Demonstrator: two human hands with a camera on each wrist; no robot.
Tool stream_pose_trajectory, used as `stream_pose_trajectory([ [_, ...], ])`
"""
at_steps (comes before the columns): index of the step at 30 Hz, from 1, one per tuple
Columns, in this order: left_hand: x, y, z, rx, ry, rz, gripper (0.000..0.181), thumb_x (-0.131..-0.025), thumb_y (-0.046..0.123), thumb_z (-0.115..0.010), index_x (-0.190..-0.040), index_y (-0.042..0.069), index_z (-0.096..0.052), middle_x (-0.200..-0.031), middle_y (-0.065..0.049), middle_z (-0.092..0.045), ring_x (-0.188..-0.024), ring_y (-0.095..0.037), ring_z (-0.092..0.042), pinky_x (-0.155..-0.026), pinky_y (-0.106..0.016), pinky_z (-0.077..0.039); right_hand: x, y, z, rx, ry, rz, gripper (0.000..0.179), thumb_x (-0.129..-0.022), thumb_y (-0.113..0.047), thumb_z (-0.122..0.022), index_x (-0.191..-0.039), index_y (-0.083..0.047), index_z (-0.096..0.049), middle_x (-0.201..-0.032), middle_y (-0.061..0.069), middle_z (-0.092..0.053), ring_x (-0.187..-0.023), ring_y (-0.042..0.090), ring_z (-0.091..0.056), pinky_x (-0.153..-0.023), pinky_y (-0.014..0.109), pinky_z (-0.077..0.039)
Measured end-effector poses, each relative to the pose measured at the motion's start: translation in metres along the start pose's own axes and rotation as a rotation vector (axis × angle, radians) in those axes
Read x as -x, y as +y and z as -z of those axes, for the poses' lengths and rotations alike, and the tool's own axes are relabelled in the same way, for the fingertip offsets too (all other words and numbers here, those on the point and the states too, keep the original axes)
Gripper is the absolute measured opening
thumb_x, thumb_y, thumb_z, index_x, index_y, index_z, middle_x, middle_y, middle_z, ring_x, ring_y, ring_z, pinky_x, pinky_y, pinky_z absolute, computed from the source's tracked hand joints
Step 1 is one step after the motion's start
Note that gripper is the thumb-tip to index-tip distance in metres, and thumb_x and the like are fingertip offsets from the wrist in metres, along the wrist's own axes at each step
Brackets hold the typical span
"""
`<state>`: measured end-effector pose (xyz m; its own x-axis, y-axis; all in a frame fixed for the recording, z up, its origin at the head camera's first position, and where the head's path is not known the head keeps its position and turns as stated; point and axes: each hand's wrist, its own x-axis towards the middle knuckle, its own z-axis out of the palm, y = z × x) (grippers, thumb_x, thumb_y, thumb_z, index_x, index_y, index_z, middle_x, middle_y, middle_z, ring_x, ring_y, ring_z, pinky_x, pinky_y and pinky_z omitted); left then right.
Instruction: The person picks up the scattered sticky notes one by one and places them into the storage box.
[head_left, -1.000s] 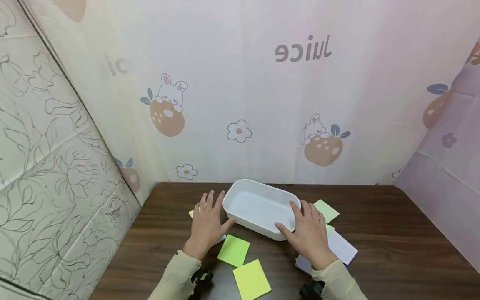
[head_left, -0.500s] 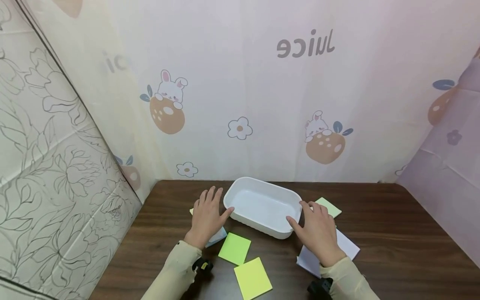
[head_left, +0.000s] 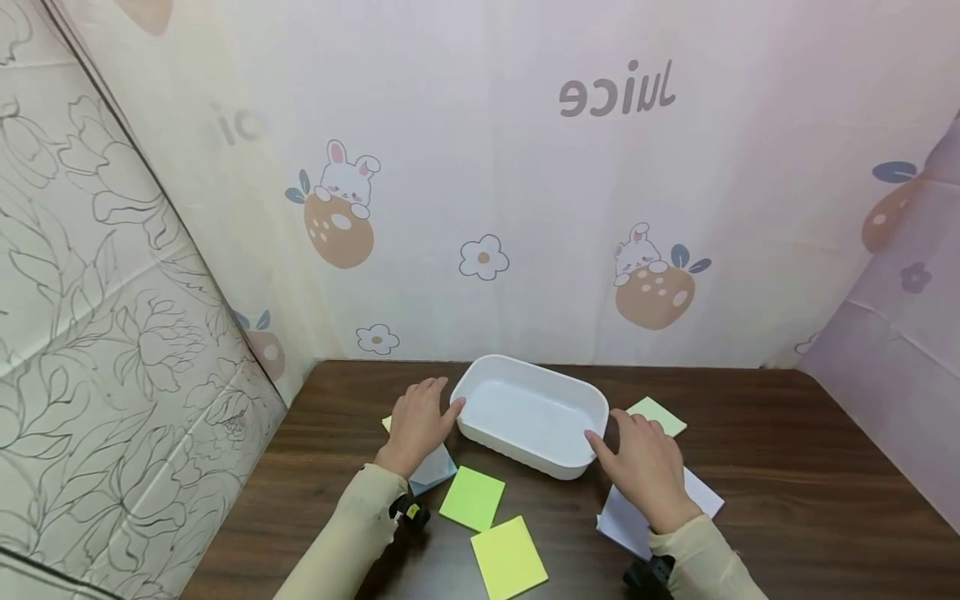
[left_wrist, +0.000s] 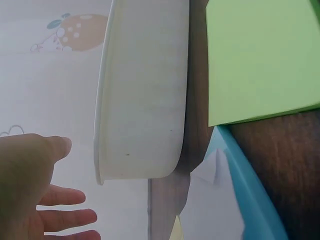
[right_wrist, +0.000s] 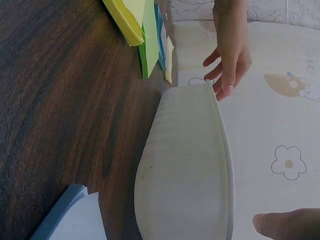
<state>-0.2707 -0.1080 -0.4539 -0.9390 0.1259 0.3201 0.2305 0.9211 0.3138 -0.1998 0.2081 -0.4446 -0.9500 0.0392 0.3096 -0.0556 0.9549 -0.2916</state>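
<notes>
Patterned cloth hung behind a dark wooden worktop. One white tub sat towards the back of the worktop, upright and slightly askew, between two hands. The left hand was at its left end, fingers loose and apart; the right hand was at its right end, thumb and fingers wide near the rim. Neither seemed to have a grip: each wrist view showed that hand's thumb clear of the tub, though I could not tell whether any fingertip touched it. The step in hand looked like placing or straightening the tub; the next move seemed to call for either an even hold on both ends or leaving it be.

Four pads lay to the left and in front: a yellow pad, a lime pad, a blue pad and a cream pad, partly hidden. On the right were one pale green pad and lavender paper, one pad or two; the right hand hid the middle.
</notes>
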Motion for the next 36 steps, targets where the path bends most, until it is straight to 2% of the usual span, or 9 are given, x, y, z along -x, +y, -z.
stream_pose_trajectory([
  [5, -0.006, -0.002, -0.002, 0.055, -0.031, 0.031, 0.049, -0.099, 0.045, -0.061, -0.128, 0.006, -0.067, -0.124, -0.015, -0.071, -0.113, -0.034, -0.067, -0.09, -0.049, -0.056, -0.002, -0.001, 0.0, 0.001, -0.025, -0.011, 0.051, -0.092, -0.042, -0.068, -0.117, 0.003, -0.069, -0.102, 0.024, -0.072, -0.086, 0.042, -0.068, -0.064, 0.051, -0.052],
  [10, -0.01, -0.001, -0.003, 0.093, -0.063, 0.049, 0.042, -0.1, 0.04, -0.061, -0.122, 0.006, -0.071, -0.117, -0.013, -0.074, -0.108, -0.031, -0.07, -0.085, -0.046, -0.057, -0.002, 0.0, 0.0, -0.008, -0.055, -0.025, 0.042, -0.092, -0.038, -0.069, -0.109, 0.001, -0.072, -0.091, 0.018, -0.073, -0.074, 0.033, -0.067, -0.053, 0.04, -0.046],
  [13, -0.013, -0.001, -0.003, 0.104, -0.078, 0.054, 0.036, -0.101, 0.035, -0.061, -0.117, 0.006, -0.074, -0.114, -0.012, -0.075, -0.106, -0.029, -0.07, -0.084, -0.045, -0.057, -0.003, 0.0, -0.002, -0.017, -0.073, -0.03, 0.037, -0.092, -0.036, -0.069, -0.104, -0.001, -0.074, -0.086, 0.014, -0.072, -0.069, 0.027, -0.064, -0.052, 0.038, -0.043],
  [17, -0.017, -0.001, -0.003, 0.102, -0.081, 0.052, 0.027, -0.1, 0.029, -0.063, -0.11, 0.007, -0.076, -0.107, -0.009, -0.076, -0.097, -0.025, -0.071, -0.079, -0.043, -0.056, -0.004, 0.0, -0.003, -0.038, -0.101, -0.041, 0.028, -0.091, -0.034, -0.071, -0.089, -0.006, -0.072, -0.074, 0.007, -0.066, -0.063, 0.02, -0.056, -0.052, 0.035, -0.039],
  [21, -0.021, -0.002, -0.004, 0.088, -0.089, 0.049, 0.022, -0.1, 0.027, -0.064, -0.104, 0.009, -0.076, -0.097, -0.005, -0.076, -0.081, -0.019, -0.067, -0.069, -0.037, -0.053, -0.005, 0.0, -0.004, -0.068, -0.129, -0.055, 0.026, -0.092, -0.032, -0.071, -0.078, -0.011, -0.065, -0.065, 0.002, -0.057, -0.059, 0.017, -0.049, -0.052, 0.032, -0.034],
  [26, -0.024, -0.002, -0.004, 0.079, -0.107, 0.061, 0.019, -0.099, 0.024, -0.065, -0.098, 0.01, -0.076, -0.084, -0.003, -0.073, -0.065, -0.013, -0.057, -0.06, -0.031, -0.045, -0.005, 0.0, -0.004, -0.11, -0.133, -0.059, 0.026, -0.092, -0.029, -0.07, -0.074, -0.012, -0.061, -0.064, 0.001, -0.053, -0.058, 0.017, -0.047, -0.052, 0.031, -0.032],
  [36, -0.024, 0.001, -0.003, 0.046, -0.105, 0.045, 0.022, -0.095, 0.015, -0.065, -0.074, 0.01, -0.069, -0.061, 0.001, -0.059, -0.053, -0.014, -0.049, -0.05, -0.028, -0.036, -0.01, 0.002, -0.005, -0.154, -0.13, -0.034, 0.026, -0.092, -0.023, -0.07, -0.071, -0.011, -0.058, -0.063, 0.002, -0.051, -0.057, 0.016, -0.045, -0.052, 0.03, -0.033],
])
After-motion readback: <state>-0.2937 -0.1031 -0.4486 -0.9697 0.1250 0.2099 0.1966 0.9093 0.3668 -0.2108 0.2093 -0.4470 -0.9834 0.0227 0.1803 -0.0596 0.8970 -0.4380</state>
